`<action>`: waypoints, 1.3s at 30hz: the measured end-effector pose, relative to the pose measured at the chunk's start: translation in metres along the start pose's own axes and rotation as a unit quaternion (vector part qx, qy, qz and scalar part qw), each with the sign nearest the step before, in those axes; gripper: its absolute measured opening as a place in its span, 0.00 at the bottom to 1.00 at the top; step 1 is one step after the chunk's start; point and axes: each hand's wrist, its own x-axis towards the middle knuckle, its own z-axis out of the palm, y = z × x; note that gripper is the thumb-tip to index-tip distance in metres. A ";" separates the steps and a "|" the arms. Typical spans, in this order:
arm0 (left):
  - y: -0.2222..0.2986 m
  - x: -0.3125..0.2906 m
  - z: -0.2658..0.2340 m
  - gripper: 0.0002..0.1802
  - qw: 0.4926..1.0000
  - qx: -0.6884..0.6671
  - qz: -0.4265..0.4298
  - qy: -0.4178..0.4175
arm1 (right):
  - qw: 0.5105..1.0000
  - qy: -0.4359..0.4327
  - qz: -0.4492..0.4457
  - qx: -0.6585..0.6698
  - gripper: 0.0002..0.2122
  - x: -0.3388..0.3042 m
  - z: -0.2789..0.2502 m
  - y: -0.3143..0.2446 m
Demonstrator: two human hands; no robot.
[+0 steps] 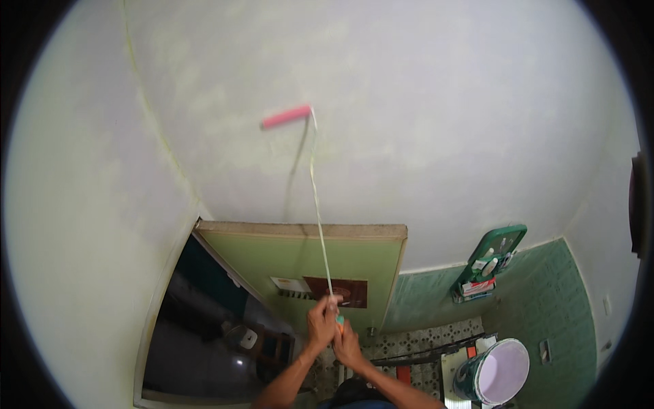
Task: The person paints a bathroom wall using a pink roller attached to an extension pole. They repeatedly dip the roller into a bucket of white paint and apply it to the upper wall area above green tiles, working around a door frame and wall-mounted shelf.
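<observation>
A paint roller with a pink sleeve (286, 116) lies against or very near the pale wall (443, 102); contact is hard to judge. From the sleeve a long, thin, whitish rod (317, 204) runs down to my hands. My left hand (321, 326) is closed around the rod's lower part. Just below and to the right, my right hand (349, 346) grips the orange and green handle (340, 323). The sleeve and rod cast a shadow on the wall. Patches of yellowish and pale lilac tone show around the sleeve.
Below the wall stands a light green door (272, 255), beside a dark doorway (211, 327). A green shelf with a mirror (501, 238) holds toiletries. At lower right, a bucket of pale lilac paint (504, 371) stands near green tiles (545, 293).
</observation>
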 end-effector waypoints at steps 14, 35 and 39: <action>-0.032 -0.065 -0.008 0.15 0.997 -0.008 -0.079 0.022 | 0.995 -0.030 0.084 -0.035 0.18 -0.065 0.032 0.030; -0.045 -0.068 -0.025 0.16 0.996 -0.007 -0.084 0.025 | 0.996 -0.028 0.086 -0.015 0.15 -0.071 0.045 0.023; -0.021 -0.017 -0.041 0.16 0.999 0.011 0.003 0.043 | 1.000 -0.006 0.004 -0.031 0.16 -0.020 0.046 -0.007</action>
